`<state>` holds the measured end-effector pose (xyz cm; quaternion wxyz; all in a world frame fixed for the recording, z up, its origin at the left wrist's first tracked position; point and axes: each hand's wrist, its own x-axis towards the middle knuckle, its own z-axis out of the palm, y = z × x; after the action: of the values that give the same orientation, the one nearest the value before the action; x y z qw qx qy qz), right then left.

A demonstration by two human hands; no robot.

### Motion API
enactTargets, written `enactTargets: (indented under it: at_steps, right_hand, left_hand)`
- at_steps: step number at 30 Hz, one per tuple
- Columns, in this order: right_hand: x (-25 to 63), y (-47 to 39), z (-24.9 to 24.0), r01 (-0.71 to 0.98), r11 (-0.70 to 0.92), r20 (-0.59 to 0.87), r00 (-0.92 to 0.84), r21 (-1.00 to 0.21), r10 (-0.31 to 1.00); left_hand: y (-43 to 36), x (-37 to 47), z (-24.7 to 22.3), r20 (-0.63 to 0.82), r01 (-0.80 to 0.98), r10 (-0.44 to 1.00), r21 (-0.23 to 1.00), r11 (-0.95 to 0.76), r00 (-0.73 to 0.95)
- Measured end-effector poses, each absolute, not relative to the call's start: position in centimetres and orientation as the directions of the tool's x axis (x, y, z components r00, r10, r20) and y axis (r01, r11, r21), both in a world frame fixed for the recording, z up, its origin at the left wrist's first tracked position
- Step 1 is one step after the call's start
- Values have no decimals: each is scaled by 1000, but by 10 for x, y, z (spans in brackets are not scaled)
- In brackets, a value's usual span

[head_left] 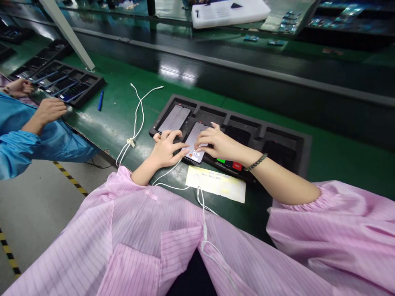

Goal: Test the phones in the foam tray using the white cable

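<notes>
A lit smartphone [195,137] with a pale screen lies in a compartment of a dark foam tray [212,107]. My left hand [168,149] is at its left edge, thumb and forefinger stretched apart and touching the phone's side. Over the screen, my right hand [214,142] has its fingers bent and apart, with fingertips at the glass. Another lit smartphone [175,118] lies in the leftmost compartment. Right of my right hand, a dark-screened phone [237,135] shows green and red blocks low down, partly hidden by my forearm. A white cable [169,186] runs from under my left hand.
A yellow-and-white paper label [216,183] lies before the tray. Left are a looped white cable [138,109], a blue pen [100,100] and a co-worker's hands [51,110] at another phone tray [89,78]. A dark conveyor [216,70] runs behind the green bench [120,78].
</notes>
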<state>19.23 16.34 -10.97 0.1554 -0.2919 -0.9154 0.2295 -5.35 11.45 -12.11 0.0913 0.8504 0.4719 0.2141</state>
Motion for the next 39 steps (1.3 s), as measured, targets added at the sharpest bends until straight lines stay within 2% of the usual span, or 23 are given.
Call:
enactTargets:
  at_steps: [7,15,17,21,26,33,39]
  right_hand:
    - [189,165,-100,462,760,129,-811,-457,570]
    - [174,169,-96,411,871,120,-883,-270,454]
    - [170,164,-89,407,889,73,-900,-208,429]
    - [163,153,-74,470,881,-59,-882,-50,468]
    - [159,147,-63,536,842,-125,-833,57,539]
    - [161,143,-55,520,852,-139,-840,65,524]
    - [164,141,-56,585,811,-105,-806,12,583]
  left_hand:
    - [112,-54,-121,283,756,840,370,-540,462]
    - [112,-55,-118,264,760,832,341,-554,488]
    - [110,-55,-116,296,756,818,320,-571,493]
    - [111,-57,-117,376,756,796,288,-587,474]
    - [123,-64,-125,434,730,748,252,-636,503]
    - [128,-74,-130,445,726,718,191,-660,535]
    - [126,-64,-124,478,733,720,205,-649,504]
